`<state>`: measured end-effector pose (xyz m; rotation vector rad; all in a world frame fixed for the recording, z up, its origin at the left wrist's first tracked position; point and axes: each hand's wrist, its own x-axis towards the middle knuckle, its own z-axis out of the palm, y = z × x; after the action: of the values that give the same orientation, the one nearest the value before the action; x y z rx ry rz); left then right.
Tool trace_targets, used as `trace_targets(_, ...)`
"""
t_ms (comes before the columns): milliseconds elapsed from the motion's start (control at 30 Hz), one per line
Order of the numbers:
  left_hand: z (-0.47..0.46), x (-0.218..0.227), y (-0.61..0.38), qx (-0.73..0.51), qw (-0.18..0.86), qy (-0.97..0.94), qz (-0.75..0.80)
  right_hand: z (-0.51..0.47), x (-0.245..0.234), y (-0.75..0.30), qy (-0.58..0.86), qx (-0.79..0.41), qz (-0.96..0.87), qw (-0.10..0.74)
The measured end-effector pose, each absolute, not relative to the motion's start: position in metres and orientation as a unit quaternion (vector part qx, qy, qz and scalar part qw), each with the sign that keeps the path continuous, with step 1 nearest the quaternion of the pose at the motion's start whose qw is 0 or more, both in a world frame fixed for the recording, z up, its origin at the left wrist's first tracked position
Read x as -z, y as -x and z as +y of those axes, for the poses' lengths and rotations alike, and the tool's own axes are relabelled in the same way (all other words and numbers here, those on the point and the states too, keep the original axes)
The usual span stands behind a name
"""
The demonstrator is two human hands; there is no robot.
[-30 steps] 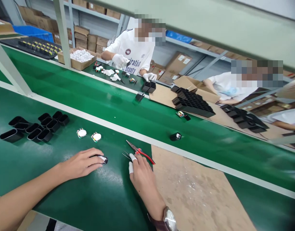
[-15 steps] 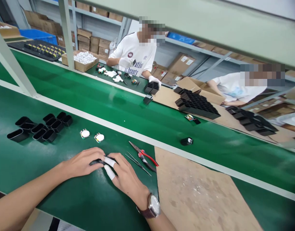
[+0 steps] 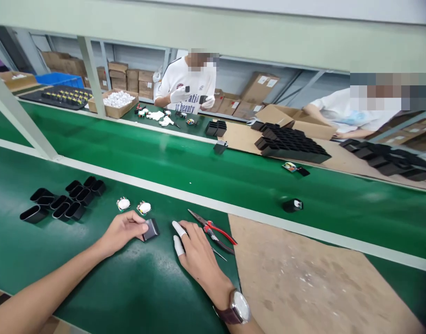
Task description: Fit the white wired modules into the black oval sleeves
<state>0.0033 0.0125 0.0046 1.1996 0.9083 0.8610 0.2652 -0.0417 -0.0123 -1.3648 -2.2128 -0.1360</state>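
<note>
Pinched between thumb and fingers of my left hand (image 3: 120, 234) is a small black plastic case (image 3: 151, 230), tilted just above the green bench. My right hand (image 3: 199, 253) wears white finger cots on two fingers and lies to the right of the case, apart from it. Its fingers are spread over the tweezers (image 3: 219, 254), most of which the hand hides. Right beside them are needle-nose pliers (image 3: 222, 233) with red and black handles. Beyond my left hand sit two small circuit boards with white tops, one on the left (image 3: 123, 204) and one on the right (image 3: 143, 208).
Several open black cases (image 3: 61, 208) stand at the left. A brown board (image 3: 303, 283) covers the bench at right. Past a pale rail (image 3: 157, 191), a green conveyor (image 3: 185, 171) carries a black case (image 3: 292, 205). Two people work across it. A slanted post (image 3: 25, 111) rises at left.
My hands have parted: the right has let go of the black case and moved right over the tweezers. The left has turned the case. The camera view has shifted slightly.
</note>
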Motion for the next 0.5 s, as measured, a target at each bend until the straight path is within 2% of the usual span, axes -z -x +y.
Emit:
trace_targets(100, 0.02, -0.015, -0.002, -0.395, 0.699, -0.42, 0.424, -0.041, 0.018, -0.27, 0.507, 0.066, -0.821, 0.256)
trace_targets(200, 0.033, -0.029, 0.0, -0.406, 0.64, -0.474, 0.448, -0.041, 0.022, -0.269, 0.498, 0.076, -0.825, 0.255)
trace_targets(367, 0.105, -0.055, 0.001, -0.343, 0.281, -0.728, 0.523, -0.044, 0.024, -0.264, 0.492, 0.1, -0.832, 0.237)
trace_targets(500, 0.182, -0.069, 0.008, -0.307, 0.164, -0.738, 0.578, -0.045, 0.026, -0.265, 0.491, 0.127, -0.832, 0.225)
